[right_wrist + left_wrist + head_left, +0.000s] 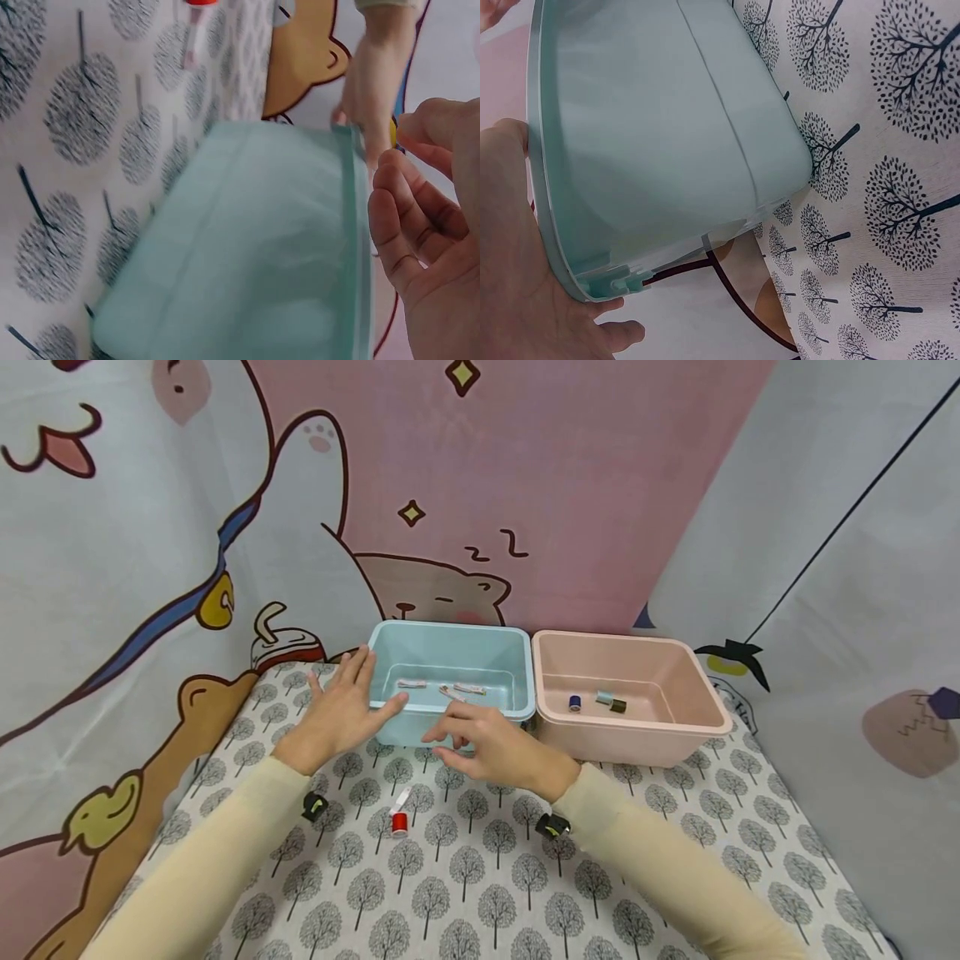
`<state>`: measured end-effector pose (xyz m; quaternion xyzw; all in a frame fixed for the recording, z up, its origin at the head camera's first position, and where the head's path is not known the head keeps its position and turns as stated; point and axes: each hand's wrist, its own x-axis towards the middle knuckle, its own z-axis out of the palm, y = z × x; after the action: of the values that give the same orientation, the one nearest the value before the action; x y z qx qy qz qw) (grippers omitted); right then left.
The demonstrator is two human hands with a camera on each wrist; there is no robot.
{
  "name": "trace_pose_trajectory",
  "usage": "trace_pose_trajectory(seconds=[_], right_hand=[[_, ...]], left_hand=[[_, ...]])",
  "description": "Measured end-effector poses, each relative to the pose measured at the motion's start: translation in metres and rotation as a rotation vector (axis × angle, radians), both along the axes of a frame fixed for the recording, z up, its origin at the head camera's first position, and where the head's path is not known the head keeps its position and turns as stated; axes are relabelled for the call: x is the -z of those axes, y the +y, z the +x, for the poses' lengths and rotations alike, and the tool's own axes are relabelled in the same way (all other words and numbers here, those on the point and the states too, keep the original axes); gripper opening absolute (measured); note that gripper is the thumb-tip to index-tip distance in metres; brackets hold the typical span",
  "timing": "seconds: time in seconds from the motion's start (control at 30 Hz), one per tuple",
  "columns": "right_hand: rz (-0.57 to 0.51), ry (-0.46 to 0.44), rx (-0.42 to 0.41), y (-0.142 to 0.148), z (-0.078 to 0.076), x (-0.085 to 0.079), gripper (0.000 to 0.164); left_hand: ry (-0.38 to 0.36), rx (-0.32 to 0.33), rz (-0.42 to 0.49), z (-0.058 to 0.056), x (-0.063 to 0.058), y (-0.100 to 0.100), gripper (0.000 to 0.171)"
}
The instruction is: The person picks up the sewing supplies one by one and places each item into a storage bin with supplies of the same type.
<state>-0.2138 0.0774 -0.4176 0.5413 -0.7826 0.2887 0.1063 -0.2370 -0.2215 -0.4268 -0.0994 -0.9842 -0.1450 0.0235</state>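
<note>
My left hand [335,714] rests at the left rim of a light blue bin [420,731], fingers spread and fairly straight, thumb over the front corner. Just above the front rim hovers my right hand [498,747], its fingers loosely bent and nothing between them. Inside the blue bin lie three small pale pink-and-white strips [469,689], too small to make out. On the cloth in front of it, a red thread spool [399,825] stands beside another small whitish strip [401,800]. In the right wrist view, that spool [201,2] is cut off by the top edge.
A pink bin [637,743] stands right beside the blue one, holding a dark blue spool [574,702], a pale teal spool [603,697] and a dark green spool [618,705]. Beneath everything is a tree-print cloth [495,902]. Cartoon-printed fabric [585,493] rises behind the bins.
</note>
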Motion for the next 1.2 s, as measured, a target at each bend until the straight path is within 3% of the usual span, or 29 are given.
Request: trace_pose_trajectory(seconds=[0.53,0.9,1.2], right_hand=[[0.219,-0.206,-0.025,-0.015,0.021,0.044,0.035],[0.357,-0.168,-0.048,-0.031,0.026,0.065,0.043],[0.385,-0.197,-0.071,-0.039,0.029,0.073,0.045]], left_hand=[[-0.003,0.006,-0.007,-0.002,-0.002,0.001,0.115],[-0.006,0.010,0.001,-0.002,-0.001,0.002,0.116],[-0.012,0.006,0.003,-0.001,-0.001,0.001,0.115]])
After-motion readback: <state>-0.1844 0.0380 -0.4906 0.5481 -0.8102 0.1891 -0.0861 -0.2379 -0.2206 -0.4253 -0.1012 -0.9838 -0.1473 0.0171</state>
